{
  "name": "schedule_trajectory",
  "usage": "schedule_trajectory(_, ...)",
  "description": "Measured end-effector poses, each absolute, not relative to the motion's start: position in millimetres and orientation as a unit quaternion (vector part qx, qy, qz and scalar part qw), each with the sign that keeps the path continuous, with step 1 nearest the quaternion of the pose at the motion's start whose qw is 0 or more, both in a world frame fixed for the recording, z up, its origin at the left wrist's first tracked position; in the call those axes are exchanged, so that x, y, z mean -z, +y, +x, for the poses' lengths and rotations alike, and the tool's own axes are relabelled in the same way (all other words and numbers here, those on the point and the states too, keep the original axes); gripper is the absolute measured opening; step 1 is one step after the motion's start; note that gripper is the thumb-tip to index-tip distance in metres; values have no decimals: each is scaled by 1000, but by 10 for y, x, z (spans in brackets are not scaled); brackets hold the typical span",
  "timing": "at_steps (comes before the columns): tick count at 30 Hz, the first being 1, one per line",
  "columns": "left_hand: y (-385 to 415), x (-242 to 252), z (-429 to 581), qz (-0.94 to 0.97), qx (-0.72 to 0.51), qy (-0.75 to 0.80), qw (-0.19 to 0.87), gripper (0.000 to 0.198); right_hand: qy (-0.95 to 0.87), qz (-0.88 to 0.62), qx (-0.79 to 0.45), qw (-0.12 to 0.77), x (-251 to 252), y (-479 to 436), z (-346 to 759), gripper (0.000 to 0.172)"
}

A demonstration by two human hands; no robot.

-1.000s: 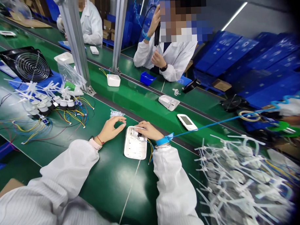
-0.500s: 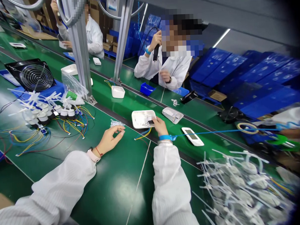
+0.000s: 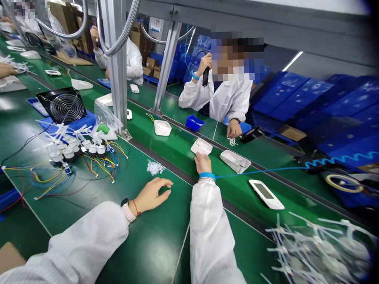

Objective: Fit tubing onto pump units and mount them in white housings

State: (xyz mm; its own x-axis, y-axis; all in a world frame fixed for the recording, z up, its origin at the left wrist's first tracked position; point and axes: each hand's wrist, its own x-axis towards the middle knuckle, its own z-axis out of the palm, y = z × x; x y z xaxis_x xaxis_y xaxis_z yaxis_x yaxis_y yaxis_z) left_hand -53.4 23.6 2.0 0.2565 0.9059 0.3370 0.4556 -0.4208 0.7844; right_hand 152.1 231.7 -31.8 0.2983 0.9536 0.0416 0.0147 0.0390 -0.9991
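My right hand [image 3: 202,162] is stretched forward onto the moving belt, its fingers closed on the near edge of a white plastic housing [image 3: 202,145]. A blue wrist strap [image 3: 207,175] with a blue cord sits on that wrist. My left hand [image 3: 154,195] rests on the green mat with its fingers loosely spread and nothing in them. A small heap of white clips [image 3: 155,167] lies just beyond it.
A second white housing [image 3: 235,161] and a white device with a screen [image 3: 266,194] lie on the belt to the right. Wired parts [image 3: 80,150] and a fan [image 3: 64,105] sit left. White cable-tied parts [image 3: 320,249] are heaped at the lower right. A co-worker [image 3: 225,95] sits opposite.
My right hand has carried the white housing from the mat in front of me out onto the belt. My left hand has let go of it and settled on the mat.
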Motion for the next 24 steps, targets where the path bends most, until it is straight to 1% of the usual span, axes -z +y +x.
schedule_trajectory(4, 216, -68, -537, 798, -343, 427, 254, 16, -544, -535, -356, 540, 326, 2040, 1318, 22)
schedule_trajectory(8, 184, -124, -546, 841, -307, 390, 216, 16, -677, -471, -323, 464, 293, 1617, 932, 16)
schedule_trajectory(11, 124, -160, -537, 862, -295, 362, 196, 16, -738, -448, -292, 412, 283, 1383, 745, 11)
schedule_trajectory(17, -12, -174, -441, 888, -284, 320, 170, 14, -781, -464, -225, 351, 328, 1254, 692, 12)
schedule_trajectory(24, -69, -146, -415, 904, -248, 313, 151, 12, -794, -480, -181, 327, 354, 1248, 678, 13)
